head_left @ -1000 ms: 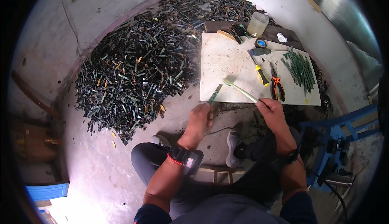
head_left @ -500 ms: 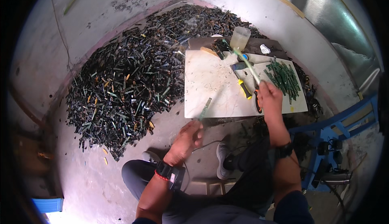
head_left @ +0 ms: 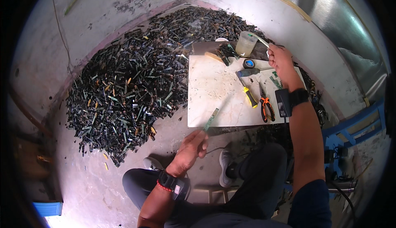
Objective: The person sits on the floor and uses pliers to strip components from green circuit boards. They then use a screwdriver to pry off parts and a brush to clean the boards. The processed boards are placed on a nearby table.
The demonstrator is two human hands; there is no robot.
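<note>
A: What is in the clear plastic cup (head_left: 246, 43) at the upper centre of the frame?

B: The right hand (head_left: 280, 59) is closed on a thin pale brush (head_left: 260, 40), its tip dipped in the cup. I cannot tell the contents.

A: And the left hand (head_left: 193, 145)?

B: Lower centre, its fingers pinch a narrow green circuit strip (head_left: 211, 119) over the front edge of the white board (head_left: 214, 87).

A large heap of dark scrap strips (head_left: 136, 79) covers the floor to the left of both hands. On the pale board (head_left: 214, 87) between the hands lie orange-handled pliers (head_left: 266, 106), a yellow-handled tool (head_left: 250, 97) and a blue-handled screwdriver (head_left: 251, 72)
</note>
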